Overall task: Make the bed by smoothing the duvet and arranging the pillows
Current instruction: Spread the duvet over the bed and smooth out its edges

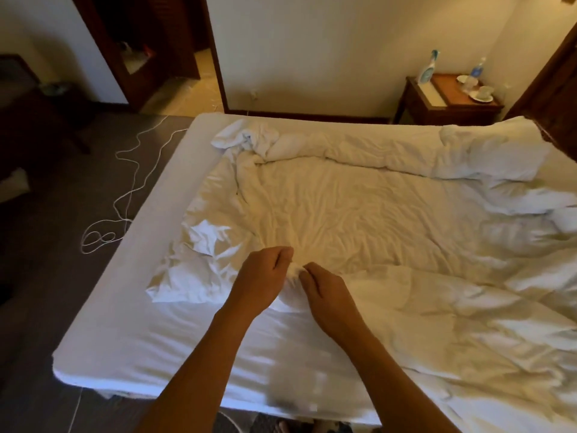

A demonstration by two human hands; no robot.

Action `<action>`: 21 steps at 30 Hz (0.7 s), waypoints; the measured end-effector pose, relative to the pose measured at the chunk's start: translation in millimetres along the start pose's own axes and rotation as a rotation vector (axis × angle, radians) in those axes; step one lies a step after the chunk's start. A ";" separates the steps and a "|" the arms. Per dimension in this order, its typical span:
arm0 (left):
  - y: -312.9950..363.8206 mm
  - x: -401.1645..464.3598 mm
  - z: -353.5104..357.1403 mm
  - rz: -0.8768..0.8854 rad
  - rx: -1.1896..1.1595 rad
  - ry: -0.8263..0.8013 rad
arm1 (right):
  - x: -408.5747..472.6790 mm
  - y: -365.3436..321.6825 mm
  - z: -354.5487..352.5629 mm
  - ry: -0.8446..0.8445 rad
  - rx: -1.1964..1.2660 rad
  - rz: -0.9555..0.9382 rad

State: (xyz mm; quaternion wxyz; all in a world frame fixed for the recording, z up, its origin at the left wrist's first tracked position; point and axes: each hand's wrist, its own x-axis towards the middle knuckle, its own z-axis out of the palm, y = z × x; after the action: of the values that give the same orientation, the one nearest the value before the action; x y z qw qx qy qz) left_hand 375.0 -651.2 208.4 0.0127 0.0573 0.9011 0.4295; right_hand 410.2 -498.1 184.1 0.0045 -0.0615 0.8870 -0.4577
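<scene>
- Left hand and right hand sit side by side just below frame centre, each with fingers curled, pinching the same bunched fold of white duvet
- Duvet lies rumpled over the mattress, heaped toward 12 and 3 o'clock
- White cord loops on the floor at 9 o'clock
- Bedside table stands at 1 o'clock

Left hand, right hand; fingers curled, pinching.
</scene>
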 end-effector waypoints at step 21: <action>-77.2 50.5 -122.0 0.240 -0.080 -0.102 | 52.7 -91.3 93.8 0.149 0.070 0.099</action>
State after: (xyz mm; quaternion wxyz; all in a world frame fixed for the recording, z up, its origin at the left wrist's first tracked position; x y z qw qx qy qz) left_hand 309.0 -787.9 226.7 0.0093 0.1857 0.8683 0.4599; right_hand 373.5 -632.5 206.2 -0.0368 0.0169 0.8703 -0.4908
